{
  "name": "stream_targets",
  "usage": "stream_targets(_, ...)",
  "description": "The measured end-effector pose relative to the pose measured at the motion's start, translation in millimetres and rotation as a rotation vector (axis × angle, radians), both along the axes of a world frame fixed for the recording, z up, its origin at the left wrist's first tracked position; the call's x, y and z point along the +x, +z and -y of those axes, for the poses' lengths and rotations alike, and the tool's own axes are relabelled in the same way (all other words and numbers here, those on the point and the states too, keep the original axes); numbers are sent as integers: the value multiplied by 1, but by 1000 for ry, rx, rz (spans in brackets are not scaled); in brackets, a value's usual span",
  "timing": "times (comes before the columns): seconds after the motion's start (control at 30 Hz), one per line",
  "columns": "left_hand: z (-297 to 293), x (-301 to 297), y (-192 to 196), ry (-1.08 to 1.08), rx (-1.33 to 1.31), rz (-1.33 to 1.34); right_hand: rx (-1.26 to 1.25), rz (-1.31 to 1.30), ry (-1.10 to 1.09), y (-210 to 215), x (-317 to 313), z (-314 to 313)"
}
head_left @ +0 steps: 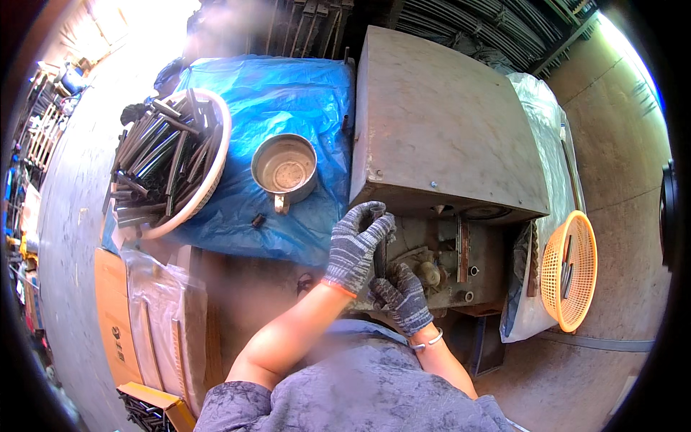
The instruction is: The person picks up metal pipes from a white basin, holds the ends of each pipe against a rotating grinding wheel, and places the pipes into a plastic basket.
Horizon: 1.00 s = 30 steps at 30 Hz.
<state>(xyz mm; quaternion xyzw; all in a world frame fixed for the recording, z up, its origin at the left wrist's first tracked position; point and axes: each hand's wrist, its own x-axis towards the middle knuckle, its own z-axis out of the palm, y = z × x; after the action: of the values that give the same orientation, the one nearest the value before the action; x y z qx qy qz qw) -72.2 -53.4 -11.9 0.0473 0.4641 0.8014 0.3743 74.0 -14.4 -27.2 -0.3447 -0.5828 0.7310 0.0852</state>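
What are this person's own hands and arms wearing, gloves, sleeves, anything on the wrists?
Both the left hand and right hand wear grey-and-black speckled knit gloves; the left cuff has an orange edge. Forearms are bare below short blue-grey mottled sleeves. A thin silver bangle circles the right wrist.

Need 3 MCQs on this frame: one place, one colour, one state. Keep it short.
1. Where is the metal pot?
A. on the blue tarp
B. in the orange basket
C. on the machine's top

2. What colour are the gloves?
A. yellow
B. grey knit
C. red

3. What is the left hand doing?
A. hanging free
B. gripping a dark metal piece at the machine
C. holding the pot

Answers: A, the pot sits on the tarp beside the white basin of tubes; B, both hands, right hand too, wear grey knit; B, its fingers wrap the piece.
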Motion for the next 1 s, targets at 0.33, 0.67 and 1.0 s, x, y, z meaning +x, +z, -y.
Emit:
stream_targets(0.33,23,-10,1,-18,62,128,521,-127,425,-4,-6,-9)
stream_targets(0.67,135,-53,-22,45,214,239,-149,8,695,-34,-80,24)
stream_targets(1.0,281,-74,-44,336,-347,-55,1698,36,1050,-63,-249,98)
